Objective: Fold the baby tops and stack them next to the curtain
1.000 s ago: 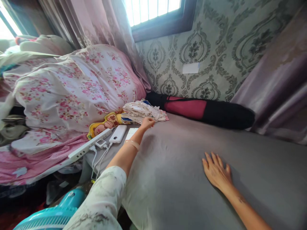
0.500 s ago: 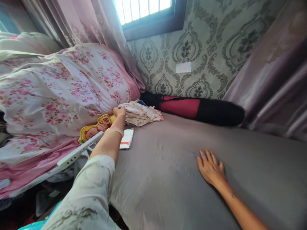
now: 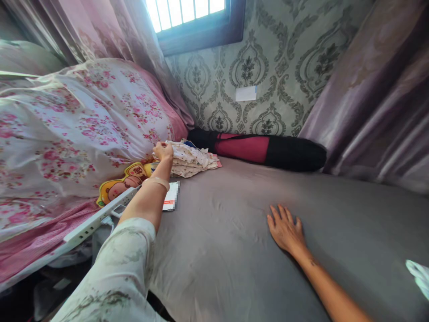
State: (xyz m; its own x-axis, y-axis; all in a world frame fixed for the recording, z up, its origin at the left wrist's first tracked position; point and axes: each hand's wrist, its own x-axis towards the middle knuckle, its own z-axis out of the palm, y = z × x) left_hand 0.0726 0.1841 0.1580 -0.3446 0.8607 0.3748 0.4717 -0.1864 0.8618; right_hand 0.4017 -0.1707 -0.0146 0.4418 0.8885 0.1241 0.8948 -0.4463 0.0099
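The left hand [image 3: 163, 151] is placed, fingers curled, at the left edge of one rumpled pile of white, dark-dotted cloth [image 3: 191, 161]; whether cloth is gripped cannot be told. The right hand [image 3: 286, 230] is laid flat, fingers spread, on one grey fabric sheet [image 3: 214, 255]. The two hands are separated from one long black-and-red fabric bag [image 3: 241, 148] by sheet and cloth.

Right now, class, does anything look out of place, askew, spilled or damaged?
The power strip looks oddly placed, lying beside soft pink fabric. The spotted cloth at the left hand is rumpled; no spill or damage shows.
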